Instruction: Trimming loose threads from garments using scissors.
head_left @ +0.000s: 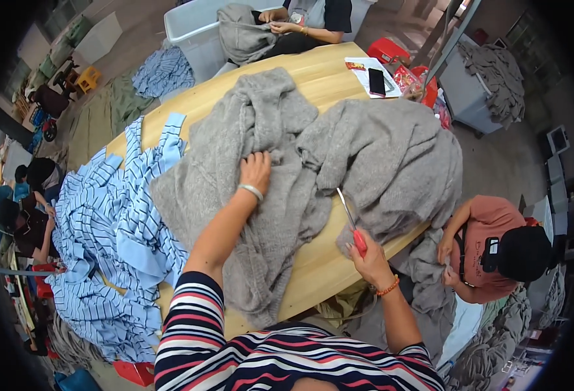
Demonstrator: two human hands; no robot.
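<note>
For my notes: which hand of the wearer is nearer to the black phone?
Right. The right hand, holding scissors, lies below the phone; the left hand rests farther left.

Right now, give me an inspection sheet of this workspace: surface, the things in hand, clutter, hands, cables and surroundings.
Surface: pale wooden table, mostly covered by cloth.
Job's things: grey knitted garments heaped across the table; red-handled scissors, blades pointing up over the knit.
Clutter: blue striped shirts piled at the left edge and hanging off; a black phone on white papers at the far end.
Grippers: left hand pressed flat on the grey knit; right hand gripping the scissors.
Cables: nothing seen.
Surroundings: a person in an orange shirt at right handling grey cloth; another person at the far end with grey fabric beside a white bin.
</note>
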